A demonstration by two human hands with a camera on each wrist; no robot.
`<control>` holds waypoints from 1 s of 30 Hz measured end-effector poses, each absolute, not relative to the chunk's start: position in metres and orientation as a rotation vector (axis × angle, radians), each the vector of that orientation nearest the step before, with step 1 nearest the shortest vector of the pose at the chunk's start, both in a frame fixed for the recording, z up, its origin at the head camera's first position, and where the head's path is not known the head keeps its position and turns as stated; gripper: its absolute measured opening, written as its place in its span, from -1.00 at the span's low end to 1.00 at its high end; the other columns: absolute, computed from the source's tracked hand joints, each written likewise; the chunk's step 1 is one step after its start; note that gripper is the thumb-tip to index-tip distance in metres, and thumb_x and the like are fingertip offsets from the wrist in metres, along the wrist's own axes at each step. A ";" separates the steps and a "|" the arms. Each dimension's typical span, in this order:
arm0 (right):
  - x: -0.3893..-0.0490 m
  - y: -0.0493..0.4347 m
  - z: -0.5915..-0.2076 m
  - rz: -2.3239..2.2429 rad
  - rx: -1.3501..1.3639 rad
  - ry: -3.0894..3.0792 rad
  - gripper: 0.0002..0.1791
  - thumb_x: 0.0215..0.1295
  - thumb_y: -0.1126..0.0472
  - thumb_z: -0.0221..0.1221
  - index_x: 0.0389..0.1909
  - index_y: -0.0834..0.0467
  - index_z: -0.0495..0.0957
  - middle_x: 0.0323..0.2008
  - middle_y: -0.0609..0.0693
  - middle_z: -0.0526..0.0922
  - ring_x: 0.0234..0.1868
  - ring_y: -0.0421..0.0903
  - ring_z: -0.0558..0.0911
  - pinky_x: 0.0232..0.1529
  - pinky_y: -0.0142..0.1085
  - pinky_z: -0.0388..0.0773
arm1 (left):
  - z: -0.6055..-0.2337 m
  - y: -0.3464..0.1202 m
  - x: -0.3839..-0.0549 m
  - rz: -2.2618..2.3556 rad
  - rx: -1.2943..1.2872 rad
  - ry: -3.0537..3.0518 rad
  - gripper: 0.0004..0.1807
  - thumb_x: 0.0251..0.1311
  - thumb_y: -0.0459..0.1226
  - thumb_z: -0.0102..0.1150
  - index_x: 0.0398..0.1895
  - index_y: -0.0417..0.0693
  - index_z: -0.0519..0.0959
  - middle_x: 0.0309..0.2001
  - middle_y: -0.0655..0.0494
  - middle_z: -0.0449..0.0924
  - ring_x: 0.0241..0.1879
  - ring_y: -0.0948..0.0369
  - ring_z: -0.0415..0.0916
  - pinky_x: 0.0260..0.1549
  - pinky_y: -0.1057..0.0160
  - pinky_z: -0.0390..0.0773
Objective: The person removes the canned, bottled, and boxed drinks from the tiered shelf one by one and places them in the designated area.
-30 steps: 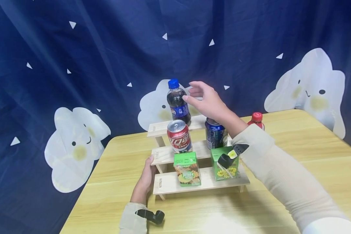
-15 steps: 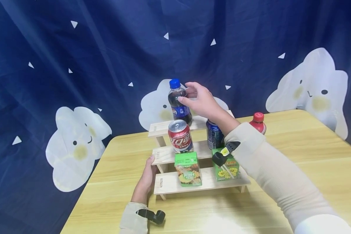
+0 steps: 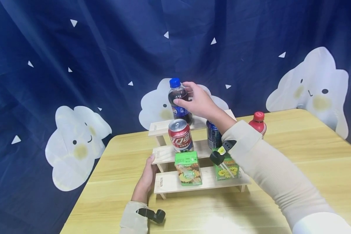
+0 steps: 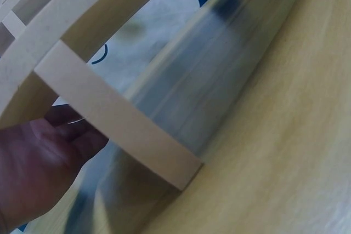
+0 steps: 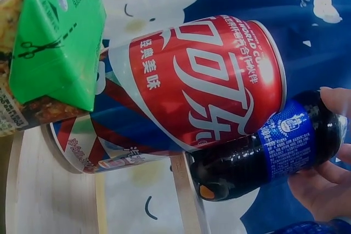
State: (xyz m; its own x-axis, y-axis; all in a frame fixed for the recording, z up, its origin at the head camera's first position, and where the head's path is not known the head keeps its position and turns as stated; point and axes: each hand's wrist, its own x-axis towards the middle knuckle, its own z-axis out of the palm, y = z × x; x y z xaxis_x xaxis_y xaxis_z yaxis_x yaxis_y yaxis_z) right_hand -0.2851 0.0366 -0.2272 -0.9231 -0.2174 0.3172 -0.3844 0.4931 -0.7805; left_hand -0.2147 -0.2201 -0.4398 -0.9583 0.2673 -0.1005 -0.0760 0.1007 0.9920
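Note:
My right hand (image 3: 200,103) grips a small cola bottle (image 3: 179,111) with a blue cap, thumb on the near side and fingers behind. The bottle stands upright on the top tier of a pale wooden three-step rack (image 3: 170,184). The right wrist view shows the thumb and fingers on either side of the bottle (image 5: 233,165), above its blue label. At the rack's left end, my left hand (image 3: 147,174) holds the edge of the middle tier. Its fingers (image 4: 82,135) pass behind a wooden leg in the left wrist view.
A red cola can (image 3: 179,135) and a dark blue can (image 3: 214,137) occupy the middle tier. Two green drink cartons, one brown-patterned (image 3: 188,170) and one with yellow flowers (image 3: 231,174), stand on the lowest. Behind the right forearm is a red-capped bottle (image 3: 258,123) on the table (image 3: 105,198).
The right hand has moved left onto the cola bottle, and its thumb and fingers have closed around it. The left hand stays at the rack.

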 end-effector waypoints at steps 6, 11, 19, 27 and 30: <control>-0.286 0.037 -0.229 1.379 0.543 -2.583 -0.15 0.16 -0.08 0.27 0.40 0.05 0.12 0.33 0.05 0.32 0.28 0.03 0.39 0.22 -0.07 0.36 | -0.440 -0.219 -0.213 1.925 0.218 2.143 -0.15 0.28 0.28 -0.80 0.48 -0.01 -0.12 0.33 -0.31 0.12 0.22 -0.16 0.24 0.12 -0.08 0.33; -0.286 0.036 -0.230 1.349 0.564 -2.622 -0.11 0.15 -0.06 0.28 0.42 0.04 0.06 0.32 0.07 0.32 0.29 0.05 0.38 0.22 -0.03 0.36 | -0.441 -0.219 -0.215 1.947 0.193 2.119 -0.18 0.30 0.27 -0.80 0.48 0.00 -0.10 0.34 -0.28 0.11 0.24 -0.15 0.22 0.14 -0.06 0.30; -0.286 0.036 -0.230 1.379 0.577 -2.616 -0.14 0.17 -0.05 0.27 0.42 0.02 0.06 0.31 0.07 0.33 0.29 0.06 0.38 0.20 -0.03 0.38 | -0.442 -0.220 -0.218 1.961 0.179 2.133 -0.19 0.31 0.27 -0.77 0.47 0.02 -0.06 0.32 -0.27 0.15 0.25 -0.15 0.22 0.16 -0.07 0.28; -0.284 0.035 -0.231 1.389 0.576 -2.616 -0.15 0.18 -0.06 0.26 0.42 0.01 0.06 0.30 0.07 0.35 0.28 0.05 0.39 0.20 -0.04 0.38 | -0.442 -0.219 -0.216 1.960 0.141 2.134 -0.19 0.30 0.27 -0.76 0.48 0.02 -0.11 0.34 -0.26 0.13 0.28 -0.18 0.19 0.19 -0.14 0.24; -0.284 0.036 -0.231 1.394 0.577 -2.612 -0.15 0.18 -0.05 0.26 0.41 0.01 0.07 0.29 0.07 0.36 0.27 0.05 0.40 0.20 -0.03 0.38 | -0.440 -0.219 -0.216 1.958 0.143 2.133 -0.19 0.30 0.27 -0.76 0.48 0.03 -0.10 0.34 -0.25 0.13 0.28 -0.17 0.19 0.20 -0.13 0.24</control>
State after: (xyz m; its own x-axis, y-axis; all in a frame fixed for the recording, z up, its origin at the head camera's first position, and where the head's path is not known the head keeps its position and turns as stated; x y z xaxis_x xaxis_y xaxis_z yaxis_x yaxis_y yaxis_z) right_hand -0.2842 0.0358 -0.2309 -0.9193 -0.2724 0.2841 -0.3876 0.5018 -0.7733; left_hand -0.2156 -0.2192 -0.4404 -0.9659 0.2337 -0.1112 -0.0908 0.0965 0.9912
